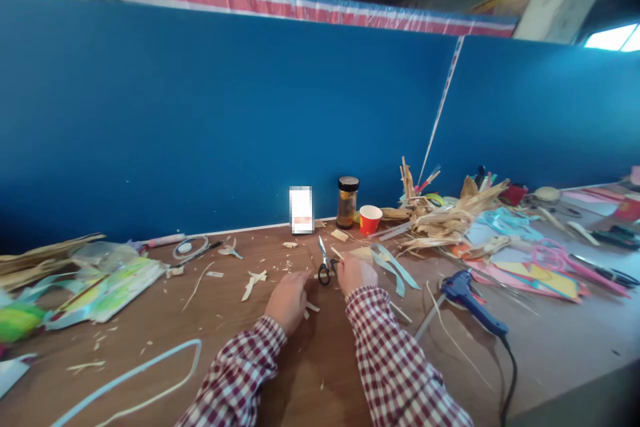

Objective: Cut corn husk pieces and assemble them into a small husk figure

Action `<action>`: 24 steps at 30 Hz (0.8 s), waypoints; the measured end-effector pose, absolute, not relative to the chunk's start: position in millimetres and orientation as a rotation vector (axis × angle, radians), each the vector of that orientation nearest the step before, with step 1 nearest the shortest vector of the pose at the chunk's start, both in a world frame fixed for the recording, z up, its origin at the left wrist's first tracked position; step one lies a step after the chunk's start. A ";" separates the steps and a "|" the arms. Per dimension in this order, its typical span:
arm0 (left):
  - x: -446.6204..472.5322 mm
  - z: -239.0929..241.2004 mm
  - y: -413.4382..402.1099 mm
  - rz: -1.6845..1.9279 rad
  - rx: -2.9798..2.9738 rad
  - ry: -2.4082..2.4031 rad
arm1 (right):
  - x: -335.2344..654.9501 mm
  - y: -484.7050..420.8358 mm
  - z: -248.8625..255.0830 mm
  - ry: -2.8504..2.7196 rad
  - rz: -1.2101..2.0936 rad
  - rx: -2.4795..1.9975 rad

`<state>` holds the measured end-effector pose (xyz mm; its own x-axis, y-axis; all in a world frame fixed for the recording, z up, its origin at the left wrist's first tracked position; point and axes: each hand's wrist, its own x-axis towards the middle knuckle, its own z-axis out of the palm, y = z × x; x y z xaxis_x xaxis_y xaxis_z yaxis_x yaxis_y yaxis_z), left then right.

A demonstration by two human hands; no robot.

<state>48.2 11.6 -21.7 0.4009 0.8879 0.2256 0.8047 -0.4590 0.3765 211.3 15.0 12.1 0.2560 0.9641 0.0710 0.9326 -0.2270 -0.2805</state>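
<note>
black-handled scissors (325, 261) between the hands (289, 299) (357, 275)

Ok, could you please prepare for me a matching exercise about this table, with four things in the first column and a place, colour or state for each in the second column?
Column one
1. scissors
2. glue gun
3. paper cup
4. jar

Column two
A. red outside, pale inside
B. closed with a black lid
C. between the left hand and the right hand
D. mostly blue

Right pairs: 1-C, 2-D, 3-A, 4-B
</note>
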 end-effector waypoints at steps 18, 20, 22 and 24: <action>30.2 -7.2 -9.6 0.193 2.644 1.417 | 179.8 -3.3 18.6 -1.968 -0.107 -2.009; 30.9 -7.8 -9.7 0.214 2.580 1.479 | 176.5 -3.7 15.3 -2.020 -0.103 -1.920; 30.5 -8.9 -9.3 0.241 2.510 1.538 | 174.9 -3.4 12.7 -2.069 -0.098 -1.836; 29.5 -10.2 -8.2 0.322 2.442 1.595 | 174.4 -3.2 10.7 -2.081 -0.103 -1.771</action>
<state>29.5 -8.2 -10.2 0.3914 0.9176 0.0693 0.8725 -0.3940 0.2890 174.4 -3.2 10.7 -0.1137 0.9307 0.3478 0.9604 0.1926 -0.2014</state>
